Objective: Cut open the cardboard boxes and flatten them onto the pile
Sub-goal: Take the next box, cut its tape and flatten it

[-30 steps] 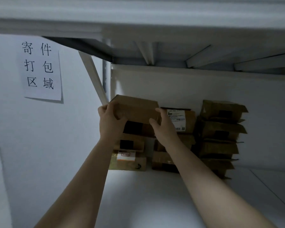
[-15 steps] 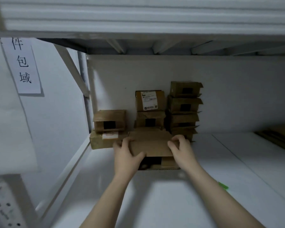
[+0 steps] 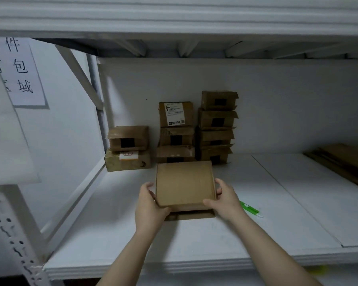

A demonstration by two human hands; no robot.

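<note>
— Where was the cardboard box (image 3: pixel 184 183)?
— Between both hands, low over the white shelf (image 3: pixel 215 240). The left hand (image 3: pixel 151 205) gripped its left edge and the right hand (image 3: pixel 225 200) its right edge, fingers (image 3: pixel 219 182) curled and clamped on it.
— And beyond the fingers?
— Stacked boxes (image 3: pixel 217 126), three columns. Just right of the right fingers lay a green-and-white tool (image 3: pixel 250 208) (cutter or pen, I couldn't tell). Flattened cardboard (image 3: pixel 343 159) lay well right.

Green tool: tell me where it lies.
Head view: the green tool lies on the white shelf, just right of the right hand holding the box.
</note>
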